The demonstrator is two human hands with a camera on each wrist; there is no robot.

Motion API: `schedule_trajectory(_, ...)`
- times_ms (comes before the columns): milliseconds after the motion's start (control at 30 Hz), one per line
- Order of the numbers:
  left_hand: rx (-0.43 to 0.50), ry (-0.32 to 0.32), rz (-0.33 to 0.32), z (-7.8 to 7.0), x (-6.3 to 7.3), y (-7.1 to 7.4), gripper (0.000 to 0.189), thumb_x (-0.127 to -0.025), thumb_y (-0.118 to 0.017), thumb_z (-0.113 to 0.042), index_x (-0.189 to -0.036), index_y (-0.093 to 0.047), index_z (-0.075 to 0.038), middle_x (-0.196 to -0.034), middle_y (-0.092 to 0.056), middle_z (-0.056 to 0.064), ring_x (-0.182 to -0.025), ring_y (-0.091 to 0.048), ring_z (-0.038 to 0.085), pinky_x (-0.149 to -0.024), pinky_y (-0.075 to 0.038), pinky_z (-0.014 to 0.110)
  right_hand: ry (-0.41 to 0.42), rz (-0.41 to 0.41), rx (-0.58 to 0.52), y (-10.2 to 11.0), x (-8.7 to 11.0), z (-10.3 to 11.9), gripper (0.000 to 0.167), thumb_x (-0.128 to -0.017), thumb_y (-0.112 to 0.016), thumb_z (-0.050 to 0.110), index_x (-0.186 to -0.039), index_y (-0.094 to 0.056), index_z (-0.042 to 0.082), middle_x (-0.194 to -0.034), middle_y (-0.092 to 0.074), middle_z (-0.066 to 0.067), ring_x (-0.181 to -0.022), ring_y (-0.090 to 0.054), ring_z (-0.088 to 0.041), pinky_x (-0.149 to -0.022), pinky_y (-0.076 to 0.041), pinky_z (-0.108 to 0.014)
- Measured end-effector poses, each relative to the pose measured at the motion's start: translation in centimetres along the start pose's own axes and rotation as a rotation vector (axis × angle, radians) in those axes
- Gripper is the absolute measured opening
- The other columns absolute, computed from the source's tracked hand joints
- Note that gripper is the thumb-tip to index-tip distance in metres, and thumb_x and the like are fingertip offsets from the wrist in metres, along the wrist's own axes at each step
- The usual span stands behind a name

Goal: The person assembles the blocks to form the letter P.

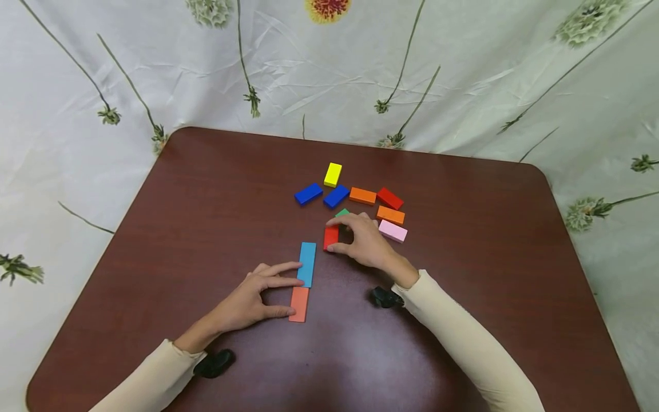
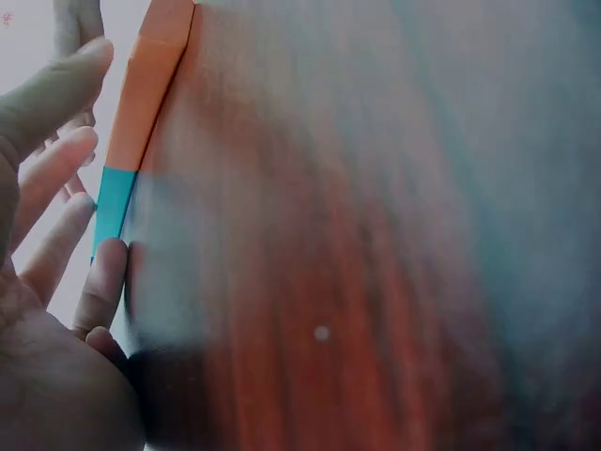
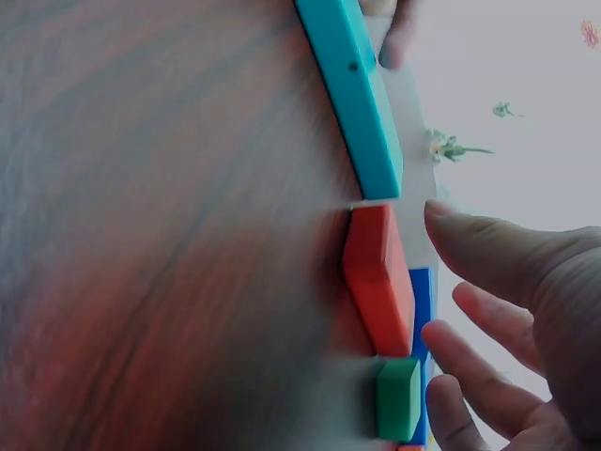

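A light blue strip (image 1: 307,257) and a salmon block (image 1: 300,306) lie end to end on the table; I cannot tell whether the strip is one block or two. My left hand (image 1: 252,298) lies beside them, extended fingers touching the strip's left side and thumb at the salmon block's side. Beyond the strip is a red block (image 1: 331,237), also in the right wrist view (image 3: 380,272). My right hand (image 1: 362,240) arches over it, thumb by the near end and fingers by the far end. In the right wrist view a gap shows between fingertips and block.
A green block (image 1: 342,212) is partly hidden behind the right hand. Farther back lie a yellow block (image 1: 333,174), blue blocks (image 1: 309,194), orange blocks (image 1: 362,195), another red block (image 1: 390,198) and a pink block (image 1: 393,230). Flower-patterned cloth (image 1: 319,68) hangs behind the brown table (image 1: 463,229).
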State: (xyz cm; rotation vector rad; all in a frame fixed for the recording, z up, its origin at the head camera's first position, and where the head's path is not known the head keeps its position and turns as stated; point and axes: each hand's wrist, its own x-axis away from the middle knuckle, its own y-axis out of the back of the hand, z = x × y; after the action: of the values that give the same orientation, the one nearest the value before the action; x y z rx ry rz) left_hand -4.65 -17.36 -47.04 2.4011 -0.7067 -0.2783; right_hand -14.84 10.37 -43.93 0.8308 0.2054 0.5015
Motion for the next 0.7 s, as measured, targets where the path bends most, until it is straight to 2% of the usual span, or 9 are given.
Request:
schedule_trajectory(67,-0.006,0.002,0.004,0.0,0.0,-0.1,0.049,-0.081,-0.083,-0.034,-0.128,-0.069,-0.030,-0.152,-0.048,-0.007,-0.113,-0.043,0.010,-0.092,-0.030,0.043,-0.002,-0.009,-0.010,0.2,0.0,-0.3,0.048,-0.084,-0.082,0.030,-0.127,-0.067,0.016,-0.114,-0.068,-0.002,-0.102,-0.051,-0.026,-0.083,-0.034,-0.039)
schedule_trajectory(233,-0.018,0.012,-0.002,-0.1,0.0,-0.2,0.048,-0.081,-0.084,-0.033,-0.127,-0.070,-0.030,-0.152,-0.049,-0.007,-0.112,-0.043,0.010,-0.090,-0.030,0.044,0.008,-0.018,-0.024,0.4,-0.2,-1.0,0.043,-0.082,-0.084,0.028,-0.120,-0.069,0.014,-0.124,-0.068,-0.003,-0.102,-0.052,-0.025,-0.088,-0.038,-0.038)
schedule_trajectory(467,-0.009,0.020,0.005,-0.2,0.0,-0.1,0.049,-0.081,-0.084,-0.033,-0.127,-0.070,-0.029,-0.152,-0.049,-0.007,-0.114,-0.044,0.012,-0.093,-0.030,0.046,0.022,-0.026,-0.053,0.4,-0.2,-1.4,0.031,-0.081,-0.085,0.025,-0.103,-0.069,0.011,-0.131,-0.066,-0.004,-0.104,-0.051,-0.024,-0.091,-0.037,-0.039)
schedule_trajectory(700,-0.006,0.008,0.011,-0.3,-0.3,0.2,0.044,-0.081,-0.085,-0.028,-0.123,-0.072,-0.028,-0.148,-0.051,-0.005,-0.124,-0.046,0.020,-0.099,-0.038,0.047,0.010,-0.008,-0.048,0.5,-0.6,-1.3,0.038,-0.082,-0.084,0.026,-0.114,-0.069,0.012,-0.128,-0.067,-0.003,-0.104,-0.051,-0.028,-0.093,-0.036,-0.042)
